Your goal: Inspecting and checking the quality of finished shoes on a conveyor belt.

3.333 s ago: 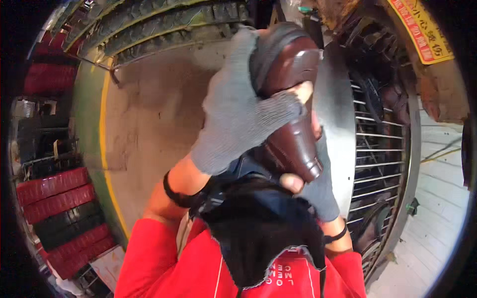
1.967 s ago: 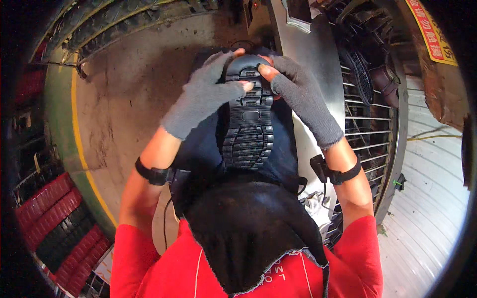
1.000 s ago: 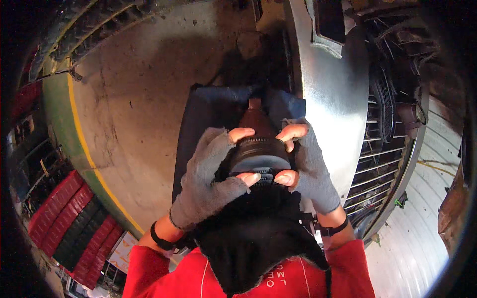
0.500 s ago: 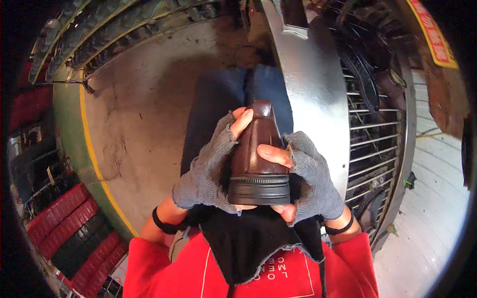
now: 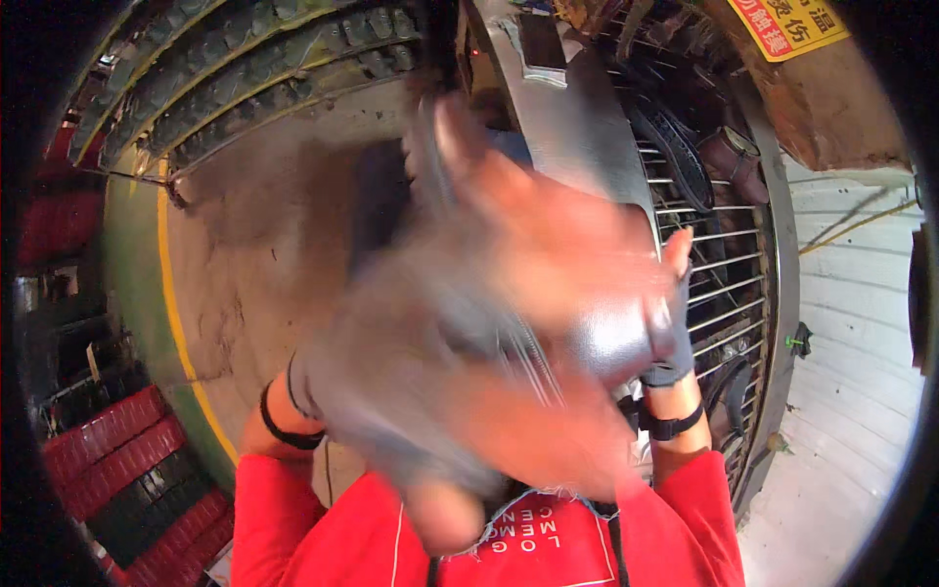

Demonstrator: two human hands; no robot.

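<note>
A dark brown leather shoe [image 5: 621, 342] with a black sole is raised close in front of me, smeared by motion. Across its upper lies my left hand [image 5: 421, 323], in a grey fingerless glove, large and blurred. It appears closed around the shoe, though its fingertips are hard to separate. My right hand [image 5: 673, 328], also gloved in grey, is at the right end of the shoe, mostly behind it. Only its thumb shows plainly, pointing away from me; the other fingers are hidden, so its grip is unclear.
A metal worktop [image 5: 567, 122] adjoins a barred rack [image 5: 719, 293] holding dark shoes on my right. A brown panel with a yellow label [image 5: 792, 24] hangs far right. Shelves of dark shoes [image 5: 254, 68] stand far left, and red and black ribbed stacks [image 5: 108, 430] near left.
The shoe has been lifted toward me and turned from upright to slanting sideways. My left hand has come up over it, while my right hand has shifted right and farther away.
</note>
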